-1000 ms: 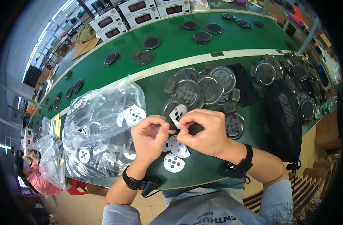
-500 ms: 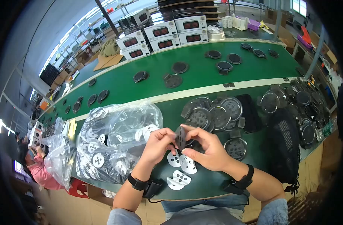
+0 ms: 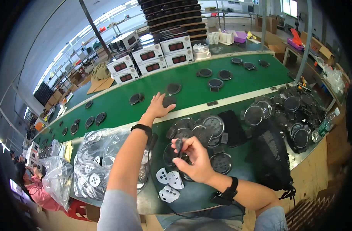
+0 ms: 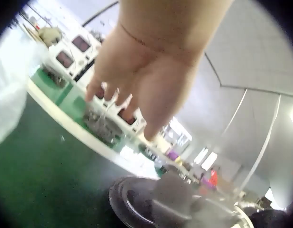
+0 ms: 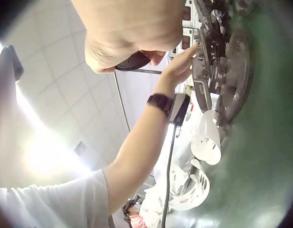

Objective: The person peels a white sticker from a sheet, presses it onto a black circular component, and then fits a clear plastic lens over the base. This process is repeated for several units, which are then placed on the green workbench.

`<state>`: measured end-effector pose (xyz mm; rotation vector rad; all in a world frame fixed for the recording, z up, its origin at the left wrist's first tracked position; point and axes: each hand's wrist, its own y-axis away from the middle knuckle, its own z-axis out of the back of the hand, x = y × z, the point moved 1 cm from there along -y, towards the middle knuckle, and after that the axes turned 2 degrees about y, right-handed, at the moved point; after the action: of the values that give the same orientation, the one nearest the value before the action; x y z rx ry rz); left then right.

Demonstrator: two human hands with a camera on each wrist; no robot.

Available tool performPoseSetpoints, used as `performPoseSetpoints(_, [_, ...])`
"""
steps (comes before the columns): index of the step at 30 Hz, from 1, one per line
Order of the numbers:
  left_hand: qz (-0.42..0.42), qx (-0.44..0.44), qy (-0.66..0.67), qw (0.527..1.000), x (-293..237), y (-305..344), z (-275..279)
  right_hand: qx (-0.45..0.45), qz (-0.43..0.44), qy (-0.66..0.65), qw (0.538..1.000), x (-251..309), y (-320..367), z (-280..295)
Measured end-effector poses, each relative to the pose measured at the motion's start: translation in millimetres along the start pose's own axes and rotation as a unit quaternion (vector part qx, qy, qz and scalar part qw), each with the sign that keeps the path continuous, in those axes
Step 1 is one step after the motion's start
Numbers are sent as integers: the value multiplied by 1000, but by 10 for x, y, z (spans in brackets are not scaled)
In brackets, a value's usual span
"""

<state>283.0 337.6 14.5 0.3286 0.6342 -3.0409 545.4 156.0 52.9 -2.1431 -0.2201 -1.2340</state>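
Observation:
My left hand (image 3: 157, 106) reaches forward over the green belt, its fingers spread straight beside a dark round part (image 3: 169, 101). In the left wrist view the same hand (image 4: 137, 80) has nothing between its fingers. Nearer the body, my right hand (image 3: 196, 163) pinches a thin dark disc (image 3: 178, 145), seen nearly edge-on. The right wrist view shows that disc (image 5: 133, 61) partly hidden behind the hand. Below and left of the right hand lie a few white perforated discs (image 3: 169, 194). Clear round plastic housings (image 3: 213, 125) are piled beyond it.
A clear plastic bag (image 3: 110, 139) of white discs lies at left. Black round parts (image 3: 136, 98) are spread along the green belt (image 3: 118, 109). At right are a black mesh pouch (image 3: 269, 154), heaped housings (image 3: 291, 104) and a bottle (image 3: 326, 125). White boxes (image 3: 149, 56) stand behind.
Both hands were together at a thin disc. The left hand has let go and stretched forward to the belt, while the right hand keeps the disc. The head view has tilted upward.

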Motion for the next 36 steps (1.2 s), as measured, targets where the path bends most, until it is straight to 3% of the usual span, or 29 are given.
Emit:
performPoseSetpoints(2, [45,109,0,993,-20,-76,64,-9,7,31,999,2,-3,6])
performPoseSetpoints(3, [97,115,15,988,-42,-101,63,-13,13,38,999,2,-26,23])
performPoseSetpoints(6, [106,92,34,990,187,-238,-19,-25,10,40,999,-13,-25,44])
performPoseSetpoints(7, [41,13,59,997,440,-283,-136,-25,6,38,999,-20,-21,40])
performPoseSetpoints(8, [210,101,258,938,230,-255,167,-23,5,42,999,-24,-22,37])
performPoseSetpoints(10, [247,126,418,865,203,-174,402,-15,-1,49,999,-26,1,20])
performPoseSetpoints(13, [288,173,514,789,380,-136,462,-18,9,37,999,-60,12,23])
performPoseSetpoints(14, [308,161,492,798,393,-119,448,-14,21,34,999,-58,-5,34])
performPoseSetpoints(16, [312,167,186,917,457,-131,509,-49,20,-9,999,-7,-21,31])
performPoseSetpoints(19, [74,165,-38,983,35,22,830,-84,41,-17,995,5,-40,80])
performPoseSetpoints(22, [122,394,94,906,-592,409,1154,-105,55,-14,993,14,-52,94])
performPoseSetpoints(24, [-153,287,176,929,-495,688,915,-96,46,-12,994,21,-49,95])
performPoseSetpoints(26, [35,396,195,897,-686,736,999,-86,48,-19,995,-4,-44,89])
performPoseSetpoints(28, [52,388,233,890,-532,756,831,-82,38,-11,996,25,-55,72])
performPoseSetpoints(30, [81,334,314,885,-567,818,888,-82,36,-17,996,11,-57,78])
performPoseSetpoints(32, [52,300,275,912,-577,803,1069,-75,42,-9,996,-2,-72,81])
performPoseSetpoints(34, [99,256,300,913,-551,787,1249,-78,35,2,996,19,-55,91])
performPoseSetpoints(36, [149,140,394,896,-495,864,1335,-68,33,6,997,36,-60,81])
